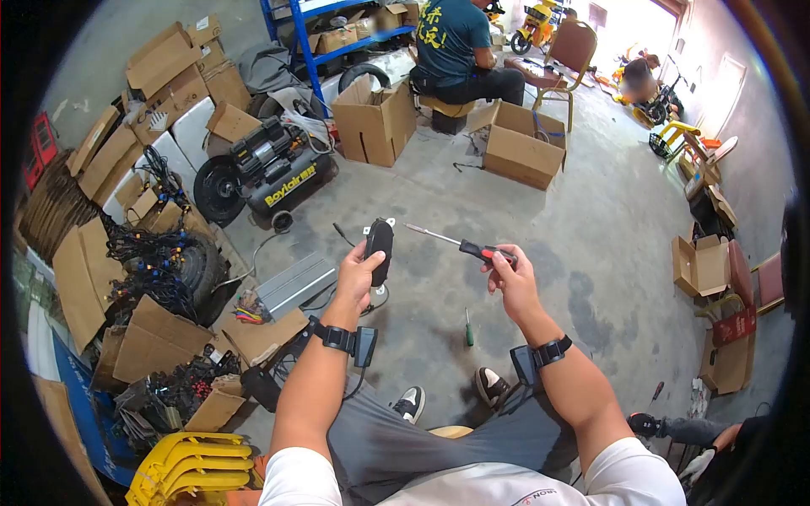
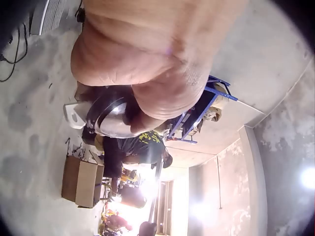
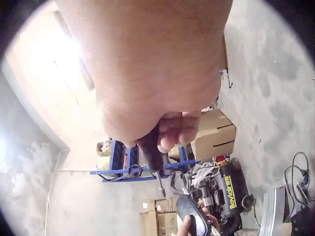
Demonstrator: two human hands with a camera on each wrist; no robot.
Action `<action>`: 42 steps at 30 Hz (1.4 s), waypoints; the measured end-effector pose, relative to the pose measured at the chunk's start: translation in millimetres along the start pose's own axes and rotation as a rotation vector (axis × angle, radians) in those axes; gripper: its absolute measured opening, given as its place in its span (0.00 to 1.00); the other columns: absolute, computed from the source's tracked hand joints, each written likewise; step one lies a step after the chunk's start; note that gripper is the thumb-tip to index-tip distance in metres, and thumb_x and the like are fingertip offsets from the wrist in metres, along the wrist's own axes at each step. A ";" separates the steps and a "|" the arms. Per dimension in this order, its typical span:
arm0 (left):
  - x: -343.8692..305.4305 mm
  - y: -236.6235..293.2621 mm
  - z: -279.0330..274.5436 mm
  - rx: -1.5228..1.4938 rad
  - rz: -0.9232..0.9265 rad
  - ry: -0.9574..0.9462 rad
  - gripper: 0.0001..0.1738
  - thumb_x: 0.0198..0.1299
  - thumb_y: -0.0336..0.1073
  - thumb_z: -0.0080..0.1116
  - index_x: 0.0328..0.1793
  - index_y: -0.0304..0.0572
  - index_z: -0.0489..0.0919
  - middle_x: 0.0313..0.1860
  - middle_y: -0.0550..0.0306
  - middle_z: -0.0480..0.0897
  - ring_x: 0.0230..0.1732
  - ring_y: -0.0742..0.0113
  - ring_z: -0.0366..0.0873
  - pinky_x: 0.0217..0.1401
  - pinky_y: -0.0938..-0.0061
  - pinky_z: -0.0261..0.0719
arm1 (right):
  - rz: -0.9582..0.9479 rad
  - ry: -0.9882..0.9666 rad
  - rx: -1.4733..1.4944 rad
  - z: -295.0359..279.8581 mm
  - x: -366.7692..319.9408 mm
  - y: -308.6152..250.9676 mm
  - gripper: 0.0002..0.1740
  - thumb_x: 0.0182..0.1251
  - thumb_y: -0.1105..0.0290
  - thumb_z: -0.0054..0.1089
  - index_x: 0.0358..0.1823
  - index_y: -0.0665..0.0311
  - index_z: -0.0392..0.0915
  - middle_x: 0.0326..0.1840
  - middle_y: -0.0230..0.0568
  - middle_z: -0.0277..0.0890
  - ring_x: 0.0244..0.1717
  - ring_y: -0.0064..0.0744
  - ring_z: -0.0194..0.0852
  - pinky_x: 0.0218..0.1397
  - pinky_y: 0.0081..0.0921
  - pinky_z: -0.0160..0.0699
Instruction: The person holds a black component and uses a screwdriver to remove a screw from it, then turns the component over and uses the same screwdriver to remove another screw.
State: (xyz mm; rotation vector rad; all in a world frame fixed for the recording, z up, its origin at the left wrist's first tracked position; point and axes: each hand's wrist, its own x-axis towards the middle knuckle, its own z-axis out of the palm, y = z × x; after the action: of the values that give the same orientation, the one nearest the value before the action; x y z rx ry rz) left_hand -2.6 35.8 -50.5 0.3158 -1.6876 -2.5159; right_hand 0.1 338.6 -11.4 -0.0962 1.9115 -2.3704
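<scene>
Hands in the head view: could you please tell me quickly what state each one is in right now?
Left hand: closed, gripping the black oval part.
Right hand: closed, holding the screwdriver by its handle.

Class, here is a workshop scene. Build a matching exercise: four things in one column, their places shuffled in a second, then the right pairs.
1 black oval part
2 red-handled screwdriver
3 green screwdriver
4 air compressor

A beside a black wheel
B in the right hand
C in the left hand
D on the floor ahead of the shoes

Pairs: 1-C, 2-B, 3-D, 4-A
</scene>
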 end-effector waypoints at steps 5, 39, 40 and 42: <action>-10.6 4.5 9.3 -0.010 0.003 -0.045 0.21 0.60 0.26 0.62 0.61 0.33 0.75 0.42 0.50 0.84 0.35 0.65 0.85 0.36 0.74 0.84 | -0.042 -0.090 0.022 9.5 -1.2 0.4 0.19 0.73 0.62 0.57 0.56 0.68 0.68 0.37 0.45 0.81 0.23 0.23 0.71 0.25 0.21 0.70; 18.9 -15.1 -17.8 0.960 0.251 0.317 0.24 0.60 0.42 0.70 0.50 0.23 0.83 0.44 0.51 0.84 0.43 0.68 0.82 0.42 0.74 0.78 | 0.075 -0.047 0.136 8.7 10.0 9.1 0.18 0.75 0.60 0.54 0.54 0.68 0.69 0.37 0.45 0.79 0.22 0.25 0.69 0.24 0.23 0.69; 12.5 -9.0 -11.3 0.928 0.273 0.306 0.26 0.61 0.42 0.69 0.53 0.21 0.81 0.48 0.48 0.82 0.47 0.64 0.82 0.46 0.73 0.80 | 0.073 -0.045 0.128 9.3 9.9 8.6 0.17 0.75 0.60 0.54 0.54 0.67 0.69 0.37 0.45 0.79 0.22 0.25 0.68 0.24 0.23 0.70; 18.4 -20.9 -12.4 0.760 0.345 0.262 0.26 0.62 0.41 0.69 0.55 0.22 0.79 0.48 0.47 0.82 0.45 0.63 0.83 0.46 0.73 0.80 | 0.073 -0.047 0.120 10.9 9.2 8.9 0.17 0.75 0.61 0.53 0.54 0.67 0.69 0.37 0.45 0.79 0.22 0.25 0.68 0.24 0.23 0.70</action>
State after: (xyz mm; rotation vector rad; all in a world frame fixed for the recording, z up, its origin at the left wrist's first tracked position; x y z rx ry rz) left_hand -17.0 29.1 -76.5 0.3438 -2.2655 -1.4506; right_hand -7.5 325.1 -17.8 -0.0712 1.7181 -2.4051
